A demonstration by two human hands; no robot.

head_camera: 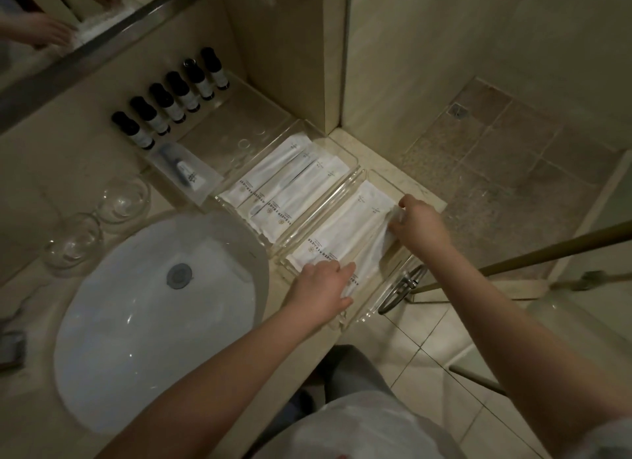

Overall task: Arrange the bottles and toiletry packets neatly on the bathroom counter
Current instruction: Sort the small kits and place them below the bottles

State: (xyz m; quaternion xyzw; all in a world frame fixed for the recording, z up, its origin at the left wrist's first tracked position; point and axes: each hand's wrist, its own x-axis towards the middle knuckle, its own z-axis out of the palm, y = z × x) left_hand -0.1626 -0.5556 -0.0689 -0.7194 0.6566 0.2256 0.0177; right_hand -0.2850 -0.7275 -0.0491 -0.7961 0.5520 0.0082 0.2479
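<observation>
Two clear acrylic trays sit side by side at the counter's right end. The near tray (pixel 383 301) holds white toiletry packets (pixel 337 234). My left hand (pixel 323 287) pinches the near end of the rightmost packet. My right hand (pixel 419 222) grips its far end, and the packet looks crumpled there. The far tray (pixel 338 144) holds several flat white packets (pixel 287 181) lying in a row. Several dark-capped bottles (pixel 171 99) with white labels stand in a line along the wall under the mirror.
A white oval sink (pixel 136 322) fills the counter's left. Two upturned glasses (pixel 99 219) stand beside it. A clear box with a small tube (pixel 186 173) lies near the bottles. A metal ring holder (pixel 400 287) hangs off the counter's right edge above the tiled floor.
</observation>
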